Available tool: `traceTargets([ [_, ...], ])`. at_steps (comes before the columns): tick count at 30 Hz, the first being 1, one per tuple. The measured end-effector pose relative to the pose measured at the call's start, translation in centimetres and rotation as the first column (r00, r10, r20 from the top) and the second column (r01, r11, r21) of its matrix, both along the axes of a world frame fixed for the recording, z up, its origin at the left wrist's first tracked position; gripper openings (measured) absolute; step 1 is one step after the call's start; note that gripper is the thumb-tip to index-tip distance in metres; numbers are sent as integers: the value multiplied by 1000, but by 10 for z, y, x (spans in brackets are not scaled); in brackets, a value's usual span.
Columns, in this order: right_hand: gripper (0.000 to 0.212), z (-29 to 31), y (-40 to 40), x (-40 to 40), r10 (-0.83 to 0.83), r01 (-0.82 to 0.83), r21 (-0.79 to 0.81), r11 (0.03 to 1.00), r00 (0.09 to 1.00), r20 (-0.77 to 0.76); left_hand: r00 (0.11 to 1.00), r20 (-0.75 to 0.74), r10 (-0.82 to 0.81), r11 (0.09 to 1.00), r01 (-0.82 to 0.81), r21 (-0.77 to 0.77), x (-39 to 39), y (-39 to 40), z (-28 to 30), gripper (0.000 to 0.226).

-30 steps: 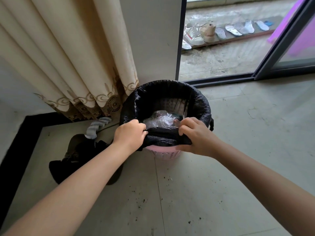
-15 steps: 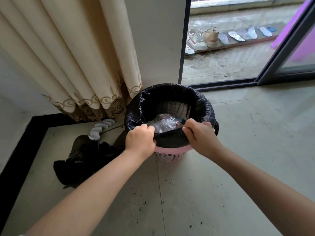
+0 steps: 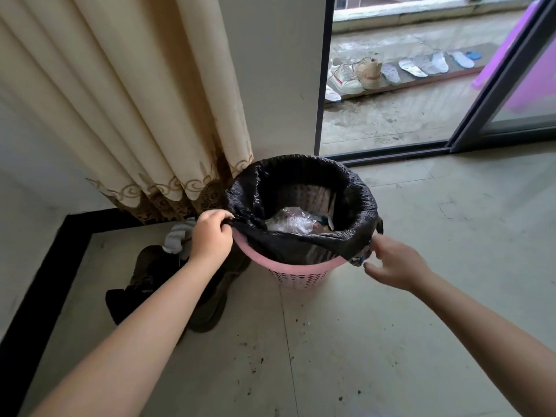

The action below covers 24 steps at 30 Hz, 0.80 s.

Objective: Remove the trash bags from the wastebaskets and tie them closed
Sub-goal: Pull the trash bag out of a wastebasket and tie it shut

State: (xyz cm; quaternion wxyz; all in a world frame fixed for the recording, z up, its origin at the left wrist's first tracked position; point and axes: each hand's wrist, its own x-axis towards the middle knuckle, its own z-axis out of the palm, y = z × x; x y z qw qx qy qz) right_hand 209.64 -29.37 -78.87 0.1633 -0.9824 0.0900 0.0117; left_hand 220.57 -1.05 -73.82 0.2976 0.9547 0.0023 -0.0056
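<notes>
Fingers (image 3: pixel 224 219) of the left hand (image 3: pixel 210 236) are curled tight and pinch the near-left edge of the black trash bag (image 3: pixel 301 245), the thumb side pressed onto the film where it leaves the rim. Fingers (image 3: pixel 371 270) of the right hand (image 3: pixel 397 263) are loosely bent and close on the bag's near-right edge; motion blur there leaves the exact contact uncertain, though a tuft of black film appears caught between thumb and forefinger.

Head view, only view supplied. Trash bag sits inside the pink wastebasket (image 3: pixel 301 275), which stands on the pale tiled floor (image 3: pixel 421 236) beside the curtain (image 3: pixel 135 115) and near the sliding door frame (image 3: pixel 388 153). Along the near side the bag's edge is off the rim and stretched taut between the two hands, exposing a pink arc of rim and the perforated wall below it. Along the far and side portions the bag is folded over the rim. Crumpled clear plastic (image 3: pixel 288 222) and other unclear refuse lie inside the bag.

Dark clothing (image 3: pixel 156 284) lies heaped on the floor to the left of the wastebasket, partly under the left forearm, with a grey-and-white sock (image 3: pixel 177 237) at its far end. Dark specks of debris (image 3: pixel 252 361) are scattered on the tiles in front of the basket. Beyond the open door, shoes (image 3: pixel 355 75) and insoles (image 3: pixel 421 64) are lined on a board on the balcony.
</notes>
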Motion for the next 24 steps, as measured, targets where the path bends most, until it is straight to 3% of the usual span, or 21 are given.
traceTargets([
  [2,59,-12,4,-2,-16,5,-37,999,949,-314,962,128,-239,970,232,72,-3,-8,5,27],
  [3,65,-16,8,-1,-49,37,-40,999,930,-365,920,168,-353,935,341,96,-3,-12,7,25],
  [5,49,-20,17,5,-123,126,-14,992,931,-344,849,218,-481,876,477,77,-8,-23,12,21],
  [7,22,-22,21,13,-208,271,131,954,908,-364,849,257,-461,859,500,-110,-13,-29,17,18],
  [9,18,-24,16,18,-268,412,292,863,863,-428,939,206,-275,848,338,-409,-14,-34,21,17],
  [11,16,-24,4,21,-339,539,427,726,821,-459,997,31,74,729,-33,-684,-8,-39,17,21],
  [12,16,-23,-3,21,-377,596,495,632,795,-475,966,-120,229,627,-241,-741,-3,-43,15,28],
  [14,16,-21,-14,24,-435,672,626,396,737,-517,847,-383,369,494,-528,-691,7,-47,14,66],
  [16,19,-18,-23,31,-496,644,754,133,702,-512,816,-432,384,553,-578,-600,15,-44,10,75],
  [19,35,-6,-35,43,-637,459,884,-86,657,-403,924,-264,277,802,-374,-466,27,-44,15,19],
  [20,32,1,-39,47,-682,391,911,-131,632,-369,942,-224,250,837,-327,-440,30,-46,21,13],
  [22,24,15,-46,55,-744,269,940,-209,581,-331,955,-197,221,843,-289,-454,41,-49,30,25],
  [24,23,21,-54,65,-736,268,935,-234,580,-350,946,-239,219,762,-319,-563,52,-51,40,27],
])
